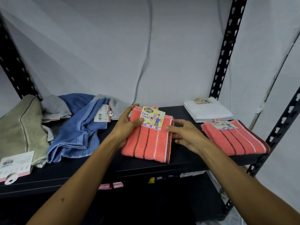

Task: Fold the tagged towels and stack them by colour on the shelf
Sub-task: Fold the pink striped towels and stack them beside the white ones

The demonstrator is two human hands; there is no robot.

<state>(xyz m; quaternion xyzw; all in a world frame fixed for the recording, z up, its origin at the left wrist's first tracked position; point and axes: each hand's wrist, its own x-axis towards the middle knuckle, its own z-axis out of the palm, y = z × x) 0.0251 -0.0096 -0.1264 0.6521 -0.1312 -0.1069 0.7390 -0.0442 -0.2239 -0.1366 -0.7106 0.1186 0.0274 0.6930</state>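
Note:
A folded coral striped towel (pixel 146 143) with a "Face Towel" card tag (pixel 152 120) lies in the middle of the black shelf (pixel 65 176). My left hand (pixel 128 124) grips its upper left edge, thumb on the tag. My right hand (pixel 183 133) rests at the towel's right edge, thumb on top and fingers loosely spread. A second folded coral striped towel (pixel 235 140) lies at the right. A folded white towel (pixel 208 111) sits behind it. Unfolded blue (pixel 76 127), grey (pixel 55 105) and beige (pixel 19 127) towels lie heaped at the left.
Black perforated uprights (pixel 225 51) frame the shelf at both sides. A grey-white wall with a hanging cable (pixel 146 54) stands behind. A lower shelf with pink labels (pixel 112 185) shows below the front edge.

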